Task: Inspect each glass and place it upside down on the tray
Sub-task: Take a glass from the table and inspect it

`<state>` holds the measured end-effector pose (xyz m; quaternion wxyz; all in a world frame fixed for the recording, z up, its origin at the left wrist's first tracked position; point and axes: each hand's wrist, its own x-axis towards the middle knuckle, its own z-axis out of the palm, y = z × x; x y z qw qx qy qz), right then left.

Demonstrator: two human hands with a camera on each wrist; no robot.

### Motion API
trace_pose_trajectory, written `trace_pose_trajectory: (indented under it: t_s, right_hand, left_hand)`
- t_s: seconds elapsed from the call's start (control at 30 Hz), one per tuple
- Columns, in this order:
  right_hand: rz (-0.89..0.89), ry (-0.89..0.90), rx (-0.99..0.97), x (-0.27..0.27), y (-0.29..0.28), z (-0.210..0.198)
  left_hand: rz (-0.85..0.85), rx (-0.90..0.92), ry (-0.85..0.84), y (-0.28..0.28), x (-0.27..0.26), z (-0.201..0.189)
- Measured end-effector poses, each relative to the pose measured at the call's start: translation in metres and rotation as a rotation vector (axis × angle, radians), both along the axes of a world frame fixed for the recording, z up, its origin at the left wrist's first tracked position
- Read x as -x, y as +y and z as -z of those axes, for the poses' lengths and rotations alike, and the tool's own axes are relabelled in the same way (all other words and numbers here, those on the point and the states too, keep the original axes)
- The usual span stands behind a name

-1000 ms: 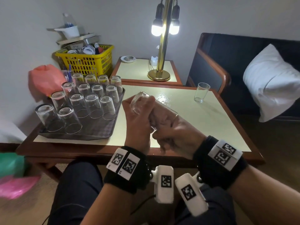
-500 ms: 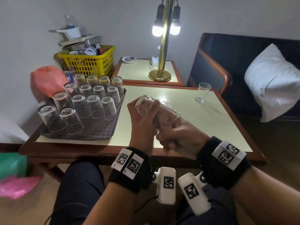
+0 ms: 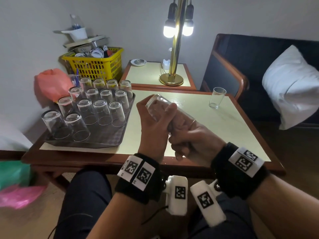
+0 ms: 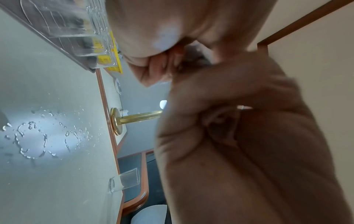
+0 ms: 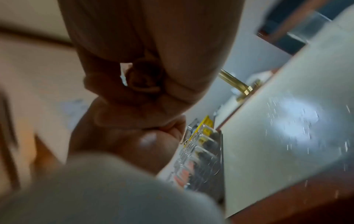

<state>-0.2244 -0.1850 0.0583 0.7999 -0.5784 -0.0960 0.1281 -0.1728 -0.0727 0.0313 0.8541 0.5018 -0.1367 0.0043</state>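
Over table (image 3: 224, 128): left hand (image 3: 153, 125) fingers wrap tilted glass (image 3: 155, 106); right hand (image 3: 195, 135) fingers grasp its lower end.

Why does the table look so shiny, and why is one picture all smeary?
Head view: the lit lamp glares off the wet table. Left wrist view: sharp water drops, but the close hand is soft. Right wrist view: motion blur smears the drops into streaks.
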Motion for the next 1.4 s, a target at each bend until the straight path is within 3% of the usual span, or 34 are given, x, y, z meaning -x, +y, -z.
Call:
trace_pose_trajectory:
  t_s: [0.03,0.07,0.17,0.23,0.3,0.43,0.47,0.5,0.57,0.63,0.7,0.73,0.8,0.9,0.93,0.97,1.03,1.13,1.2,1.27,1.37,1.4]
  right_hand:
    - [0.002,-0.001,0.021,-0.002,-0.003,-0.002]
    - [0.031,-0.057,0.169,-0.005,-0.006,-0.002]
    - [0.232,-0.51,1.004,-0.011,-0.006,0.005]
    - [0.242,-0.673,1.242,-0.011,-0.003,0.013]
    - [0.209,-0.621,1.121,-0.011,-0.002,0.019]
    - [-0.005,-0.036,0.093,-0.003,0.0,0.005]
    - [-0.006,0.003,-0.023,0.0,0.0,0.002]
    - [0.017,-0.001,-0.013,0.0,-0.001,0.0]
    - [0.115,-0.125,0.271,-0.001,-0.002,-0.005]
    - [0.251,-0.336,0.752,-0.006,-0.005,-0.005]
    - [0.263,-0.576,1.167,-0.01,-0.003,0.002]
    - [0.252,-0.636,1.256,-0.011,-0.002,0.006]
    - [0.205,-0.601,1.133,-0.01,-0.001,0.005]
    - [0.004,-0.124,0.323,-0.003,-0.002,-0.009]
    - [-0.043,-0.008,0.097,-0.001,-0.003,-0.012]
    - [-0.049,0.037,0.007,0.001,-0.004,-0.014]
    - [0.004,-0.018,0.162,0.0,-0.004,-0.012]
    - [0.14,-0.351,0.827,-0.001,0.002,-0.014]
    - [0.112,-0.469,0.971,-0.002,0.005,-0.013]
    - [0.103,-0.406,0.786,-0.004,0.001,-0.013]
    - [-0.009,-0.032,0.069,0.001,-0.001,-0.02]
    - [-0.021,0.024,-0.07,0.002,-0.003,-0.02]
  left_hand:
    - [0.009,-0.004,0.004,-0.001,-0.001,0.0]
    - [0.015,-0.018,0.026,-0.001,-0.003,-0.002]
    - [-0.036,-0.084,0.093,-0.002,-0.005,-0.004]
    - [-0.045,-0.092,0.08,-0.002,-0.004,-0.005]
    - [-0.045,-0.093,0.088,-0.002,-0.002,-0.004]
    - [-0.015,0.0,0.052,-0.002,0.0,0.002]
    - [-0.003,0.001,0.032,-0.003,0.0,0.002]
    - [0.012,-0.006,0.032,-0.003,-0.002,0.002]
    - [0.055,-0.026,0.074,-0.002,-0.007,-0.001]
    - [0.056,-0.089,0.125,0.001,-0.01,-0.005]
    - [0.046,-0.11,0.134,0.003,-0.011,-0.009]
    - [0.045,-0.112,0.123,0.004,-0.011,-0.011]
    - [0.044,-0.116,0.098,0.007,-0.01,-0.012]
    - [0.082,-0.009,0.038,0.009,-0.005,-0.009]
    - [0.085,0.003,0.017,0.009,-0.005,-0.009]
    - [0.087,-0.007,0.003,0.008,-0.005,-0.009]
    - [0.075,-0.067,0.02,0.007,-0.006,-0.011]
    - [0.025,-0.137,0.087,0.006,-0.011,-0.016]
    - [0.014,-0.122,0.094,0.006,-0.01,-0.019]
    - [0.023,-0.059,0.082,0.005,-0.007,-0.02]
    - [0.058,0.034,-0.017,0.004,-0.004,-0.02]
    - [0.059,0.027,-0.042,0.003,-0.005,-0.022]
